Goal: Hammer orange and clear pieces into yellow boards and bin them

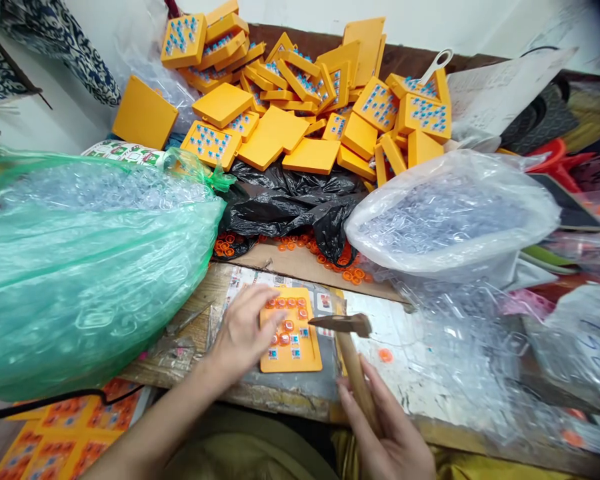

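A flat yellow plastic panel [307,347] lies on the work surface in front of me. Round orange pieces sit along its upper and middle part, and a few blue-and-clear pegs stand bare lower down. My left hand [247,323] is over the panel's left side, thumb apart from the bent fingers; whether the fingertips touch the panel is hard to see. In my right hand [385,420] is a wooden-handled hammer [355,360], its metal head raised beside the panel's right edge. A loose orange piece [385,355] rests right of the hammer.
Yellow panels [280,137] with blue pegs are heaped at the back. A green bag [100,267] of clear plastic parts bulges at left, a white bag [450,220] at right. Orange rings [355,275] lie near a black bag [285,200]. More panels [70,433] lie lower left.
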`<state>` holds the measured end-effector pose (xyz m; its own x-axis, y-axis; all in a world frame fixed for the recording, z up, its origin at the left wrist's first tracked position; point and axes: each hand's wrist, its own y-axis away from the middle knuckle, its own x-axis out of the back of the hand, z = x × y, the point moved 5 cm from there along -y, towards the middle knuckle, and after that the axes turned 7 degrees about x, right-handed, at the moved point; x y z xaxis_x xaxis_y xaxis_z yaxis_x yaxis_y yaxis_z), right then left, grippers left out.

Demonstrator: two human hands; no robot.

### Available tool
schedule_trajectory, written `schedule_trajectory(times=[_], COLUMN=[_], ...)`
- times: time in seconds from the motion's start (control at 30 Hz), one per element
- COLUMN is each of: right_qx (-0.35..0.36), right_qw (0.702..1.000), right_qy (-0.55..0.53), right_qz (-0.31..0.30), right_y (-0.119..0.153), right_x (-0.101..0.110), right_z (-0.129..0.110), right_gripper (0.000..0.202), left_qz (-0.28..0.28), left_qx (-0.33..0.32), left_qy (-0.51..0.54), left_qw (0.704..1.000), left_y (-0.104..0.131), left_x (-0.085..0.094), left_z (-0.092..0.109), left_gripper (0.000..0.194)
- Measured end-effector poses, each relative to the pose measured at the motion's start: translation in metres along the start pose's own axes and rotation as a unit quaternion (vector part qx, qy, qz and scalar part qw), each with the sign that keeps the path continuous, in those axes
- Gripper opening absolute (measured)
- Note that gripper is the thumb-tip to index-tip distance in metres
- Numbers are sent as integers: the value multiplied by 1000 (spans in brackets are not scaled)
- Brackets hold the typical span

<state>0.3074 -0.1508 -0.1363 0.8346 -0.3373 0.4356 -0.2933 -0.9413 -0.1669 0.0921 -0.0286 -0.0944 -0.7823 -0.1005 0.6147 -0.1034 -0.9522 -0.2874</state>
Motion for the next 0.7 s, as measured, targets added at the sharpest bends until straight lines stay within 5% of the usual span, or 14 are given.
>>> schedule_trajectory(times=[0.13,0.3,0.4,0.57,0.7], right_qx=[-177,-160,-121,-42,42], right_qw=[981,983,989,998,999], right_qy=[-75,-84,-70,-34,-10], right_qz=[19,37,44,32,32], right_y=[1,1,3,2,3], right_x=[-4,-9,-9,-2,8], right_z=[27,31,29,19,-4], right_gripper=[72,70,60,46,36], left_qz=[-25,-86,-109,-113,-116], left_qx=[26,50,48,-49,-89], left_qy=[-88,-110,-97,4,1], left_qw=[995,989,988,992,989], left_y=[-70,-120,-101,-18,22], left_x=[-21,-56,-54,-23,-16], left_z=[-20,-29,-14,23,28], left_gripper=[16,24,18,21,27])
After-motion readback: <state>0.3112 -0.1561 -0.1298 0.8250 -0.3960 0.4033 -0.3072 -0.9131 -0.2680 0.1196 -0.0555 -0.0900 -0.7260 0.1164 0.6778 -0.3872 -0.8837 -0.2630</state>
